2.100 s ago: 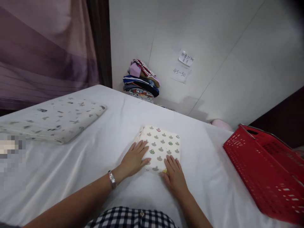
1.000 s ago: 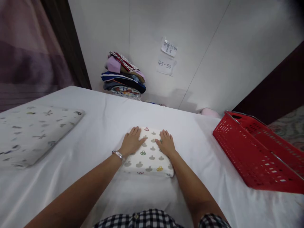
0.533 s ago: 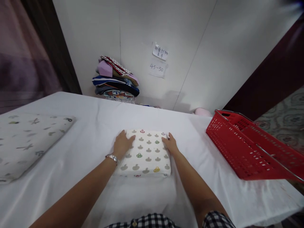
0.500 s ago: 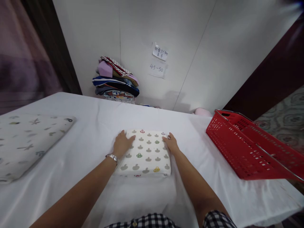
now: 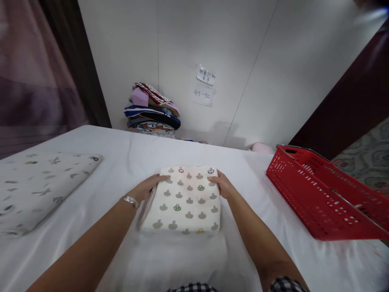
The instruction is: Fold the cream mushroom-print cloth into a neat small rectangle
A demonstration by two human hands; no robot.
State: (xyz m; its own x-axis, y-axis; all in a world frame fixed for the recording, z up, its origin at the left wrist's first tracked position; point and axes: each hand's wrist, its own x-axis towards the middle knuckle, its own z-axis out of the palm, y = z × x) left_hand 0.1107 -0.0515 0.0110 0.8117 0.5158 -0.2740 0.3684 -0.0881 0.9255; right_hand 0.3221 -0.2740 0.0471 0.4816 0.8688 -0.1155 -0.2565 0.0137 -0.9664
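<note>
A folded white cloth (image 5: 188, 200) with grey mushroom prints and a few coloured ones is in the middle of the view, over the white-covered table. My left hand (image 5: 152, 184), with a silver bracelet at the wrist, grips its far left edge, thumb on top and fingers underneath or at the side. My right hand (image 5: 222, 182) holds the far right edge the same way, thumb over the top. Both hands' fingers are partly hidden by the cloth. Its near edge looks slightly blurred.
On the left lies another folded cloth (image 5: 45, 188) with leaf-like prints. A red basket (image 5: 316, 194) with metal handles stands on the right. Behind the table (image 5: 115, 154), a stack of folded fabrics (image 5: 154, 109) rests against the wall, with paper notes (image 5: 203, 95) above.
My hands have gone from resting flat at the cloth's sides to gripping its far corners. The cloth seems a little raised and nearer me. The view has tilted slightly.
</note>
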